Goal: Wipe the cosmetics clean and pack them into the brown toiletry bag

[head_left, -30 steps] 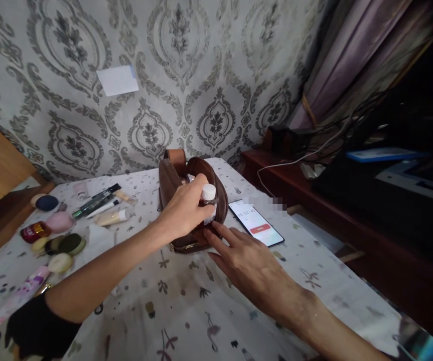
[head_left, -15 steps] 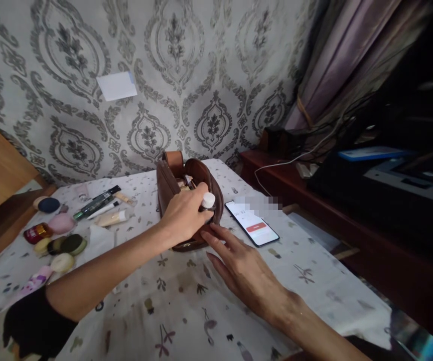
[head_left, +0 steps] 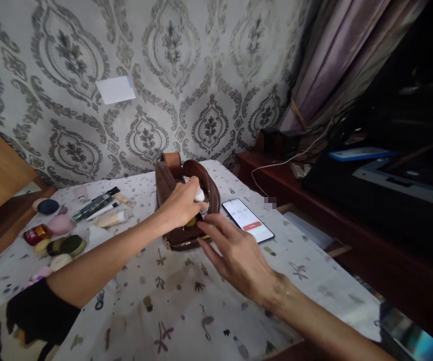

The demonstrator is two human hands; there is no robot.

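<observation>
A brown bag [head_left: 166,183] stands open on the patterned cloth, its zip edge facing me. My left hand [head_left: 183,200] reaches over its opening, closed on a small bottle with a white cap [head_left: 199,194]; the bottle's body is mostly hidden inside the bag. Fingers of my right hand [head_left: 231,245] are spread at the bag's near right edge, with nothing held in them. Something yellowish [head_left: 191,222] shows in the bag below my left hand. Right of the bag lies a phone [head_left: 252,225] with its screen lit.
Tubes [head_left: 110,218], a dark green package [head_left: 95,204], a red jar [head_left: 37,234], a pink sponge [head_left: 61,224] and other small items lie at the left of the cloth [head_left: 178,311]. A dark red ledge [head_left: 276,175] with cables runs along the right.
My left hand has lowered the white-capped bottle deeper into the bag. The fingers of my right hand have shifted slightly up and left along the bag's edge.
</observation>
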